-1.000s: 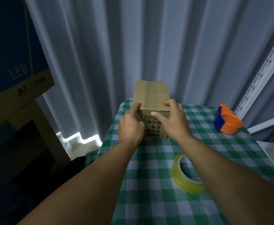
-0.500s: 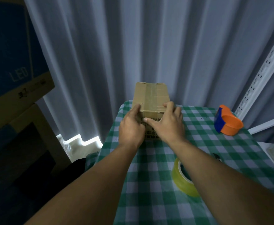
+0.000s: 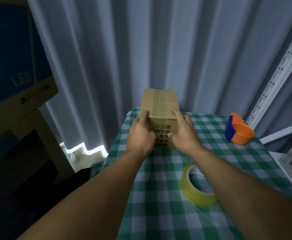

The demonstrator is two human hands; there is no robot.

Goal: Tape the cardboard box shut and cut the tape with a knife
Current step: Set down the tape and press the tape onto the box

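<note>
Brown cardboard box (image 3: 160, 105) upright, flaps taped; yellowish tape roll (image 3: 196, 187) near

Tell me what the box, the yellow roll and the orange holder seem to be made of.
The box: brown cardboard, matte, with black print on its side and a glossy strip of clear tape on top. The yellow roll: probably plastic adhesive tape, translucent and shiny. The orange holder: likely hard plastic, smooth, with a blue part.

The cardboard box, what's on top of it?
A strip of clear tape runs along the top of the cardboard box. The left hand and right hand grip its near corners, covering those parts. What is inside cannot be seen.
</note>
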